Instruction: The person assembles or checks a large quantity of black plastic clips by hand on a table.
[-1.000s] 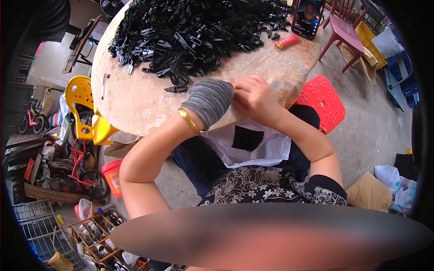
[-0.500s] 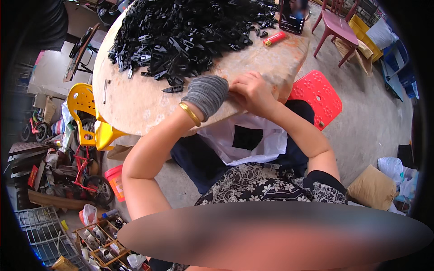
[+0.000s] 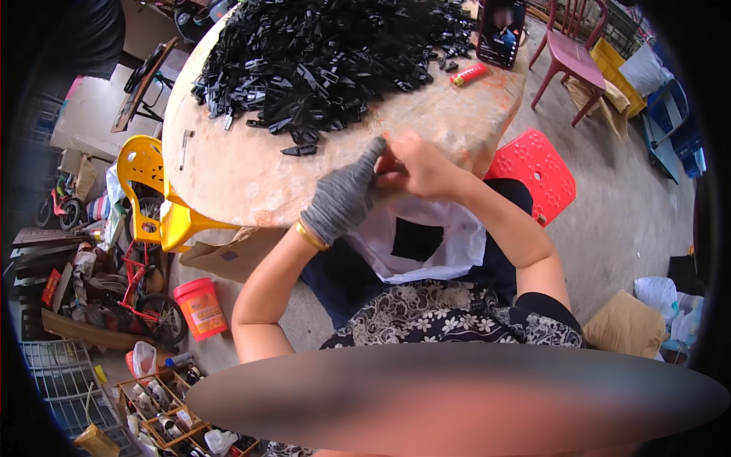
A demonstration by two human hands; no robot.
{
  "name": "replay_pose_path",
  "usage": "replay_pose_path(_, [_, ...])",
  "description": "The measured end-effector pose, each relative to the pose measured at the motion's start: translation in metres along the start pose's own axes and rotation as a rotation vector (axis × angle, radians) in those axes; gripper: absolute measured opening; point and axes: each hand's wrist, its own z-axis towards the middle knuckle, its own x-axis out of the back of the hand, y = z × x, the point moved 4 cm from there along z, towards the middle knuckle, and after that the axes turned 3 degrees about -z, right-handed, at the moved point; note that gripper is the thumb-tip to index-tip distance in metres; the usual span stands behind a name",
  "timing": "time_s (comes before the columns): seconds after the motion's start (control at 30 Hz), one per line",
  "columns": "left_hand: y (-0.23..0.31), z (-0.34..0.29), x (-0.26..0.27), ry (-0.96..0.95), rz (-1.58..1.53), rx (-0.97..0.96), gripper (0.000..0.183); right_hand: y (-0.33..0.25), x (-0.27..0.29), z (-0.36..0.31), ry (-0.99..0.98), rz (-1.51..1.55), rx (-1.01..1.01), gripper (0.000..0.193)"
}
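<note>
My left hand [image 3: 340, 199], in a grey glove with a gold bangle at the wrist, meets my bare right hand [image 3: 424, 169] over the near edge of the round table [image 3: 228, 179]. The fingers of both hands are closed and pressed together; whatever lies between them is hidden. Beyond them a large heap of small black plastic parts [image 3: 304, 72] covers the far side of the tabletop. A few stray parts [image 3: 301, 149] lie at the heap's near edge. Below my hands, a white plastic bag [image 3: 463, 242] lies open across my lap, with a black patch [image 3: 417, 241] showing in it.
A phone [image 3: 500, 34] stands at the table's far right, near a red tube-shaped object [image 3: 467, 74]. A thin metal tool [image 3: 184, 148] lies on the left. Around the table are a yellow chair [image 3: 142, 164], a red stool [image 3: 533, 171] and a red bucket [image 3: 201, 308].
My left hand has turned and drawn back toward me, its wrist now lower. My right hand stays against it, slightly lower. The whole view has shifted a little.
</note>
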Motion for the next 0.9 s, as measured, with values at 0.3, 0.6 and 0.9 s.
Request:
replay_pose_path(0.3, [-0.056,-0.025,0.049,0.340,0.164,0.120,0.039,0.003,0.013,-0.002,-0.143,0.011,0.065,0.024])
replay_pose_path(0.6, [-0.057,-0.017,0.037,0.202,0.563,0.435,0.032,0.081,0.047,0.047,0.311,-0.690,-0.212,0.015])
replay_pose_path(0.9, [-0.048,-0.028,0.034,0.366,0.068,0.178,0.036,0.048,0.041,0.040,0.186,-0.846,-0.057,0.011])
